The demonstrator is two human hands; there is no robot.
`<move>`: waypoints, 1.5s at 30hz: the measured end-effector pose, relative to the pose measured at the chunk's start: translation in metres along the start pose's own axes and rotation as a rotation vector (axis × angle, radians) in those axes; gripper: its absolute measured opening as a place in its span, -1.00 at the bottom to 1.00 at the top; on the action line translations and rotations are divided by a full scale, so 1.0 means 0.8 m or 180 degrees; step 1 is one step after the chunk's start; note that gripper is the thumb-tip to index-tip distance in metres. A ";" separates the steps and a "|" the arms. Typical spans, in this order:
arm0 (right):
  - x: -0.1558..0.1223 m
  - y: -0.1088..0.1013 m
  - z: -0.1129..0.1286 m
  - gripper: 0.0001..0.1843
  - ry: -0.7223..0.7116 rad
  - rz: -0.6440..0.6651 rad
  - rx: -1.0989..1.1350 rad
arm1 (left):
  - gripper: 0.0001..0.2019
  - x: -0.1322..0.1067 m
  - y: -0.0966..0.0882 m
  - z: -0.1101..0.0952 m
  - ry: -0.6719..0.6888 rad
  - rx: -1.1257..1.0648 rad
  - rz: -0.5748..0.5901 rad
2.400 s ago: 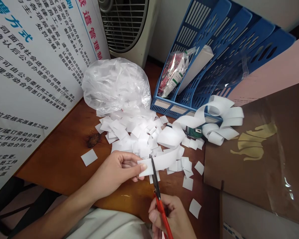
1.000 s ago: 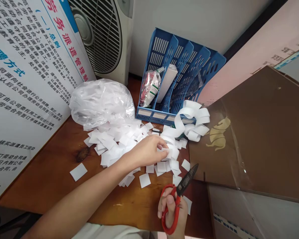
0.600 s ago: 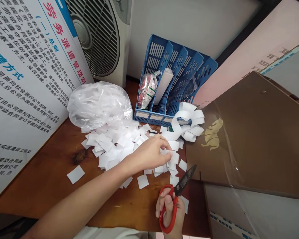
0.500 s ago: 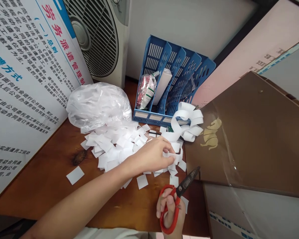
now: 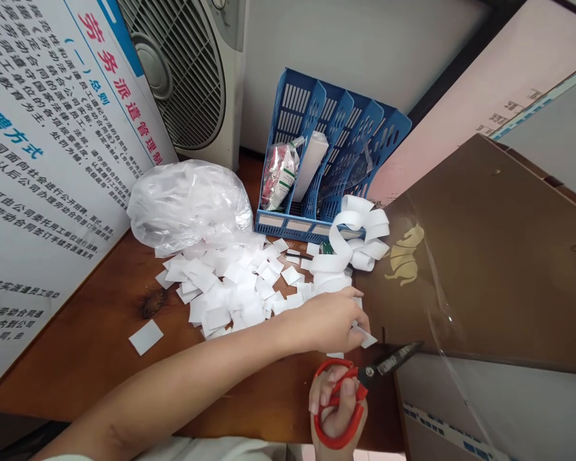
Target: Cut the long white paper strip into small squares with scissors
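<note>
My left hand [image 5: 333, 323] reaches across the wooden desk [image 5: 100, 339] and lies curled over small white paper pieces near the brown box's corner, fingers closed on some of them. Behind it spreads a heap of cut paper squares [image 5: 230, 288]. A curled white paper strip [image 5: 358, 234] lies further back by the blue file rack. My right hand [image 5: 336, 403] grips red-handled scissors [image 5: 360, 384] at the desk's near edge, blades closed and pointing right.
A clear plastic bag of paper pieces [image 5: 189, 202] sits at the back left. A blue file rack [image 5: 326, 153] stands behind, a white fan [image 5: 192, 70] beside it. A printed board [image 5: 52, 160] leans at the left. A brown box [image 5: 484, 269] fills the right.
My left hand slid from the middle of the scattered pieces toward me and to the right, gathering loose squares. The scissors swung from pointing up-right to pointing right, lower down.
</note>
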State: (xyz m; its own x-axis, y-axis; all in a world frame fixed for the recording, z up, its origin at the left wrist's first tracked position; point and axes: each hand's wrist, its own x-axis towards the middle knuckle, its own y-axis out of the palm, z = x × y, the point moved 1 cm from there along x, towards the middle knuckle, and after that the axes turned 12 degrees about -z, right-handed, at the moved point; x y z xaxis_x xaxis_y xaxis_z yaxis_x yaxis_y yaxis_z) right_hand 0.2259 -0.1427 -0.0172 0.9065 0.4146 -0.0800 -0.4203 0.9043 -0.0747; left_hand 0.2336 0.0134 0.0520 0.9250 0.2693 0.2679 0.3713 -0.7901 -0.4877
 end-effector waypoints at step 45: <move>-0.009 0.081 0.007 -0.45 0.0954 -0.0054 0.0778 | -0.85 -0.195 -0.057 0.014 -0.1992 -0.1527 -0.1467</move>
State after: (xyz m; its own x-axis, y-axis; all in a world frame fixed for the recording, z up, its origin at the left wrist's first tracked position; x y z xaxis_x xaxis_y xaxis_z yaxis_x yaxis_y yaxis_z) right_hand 0.1922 -0.0864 -0.0156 0.8456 0.3842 -0.3705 -0.3504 0.9232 0.1577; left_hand 0.0731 0.0133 0.0230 0.6202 0.7538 -0.2173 0.7709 -0.6368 -0.0088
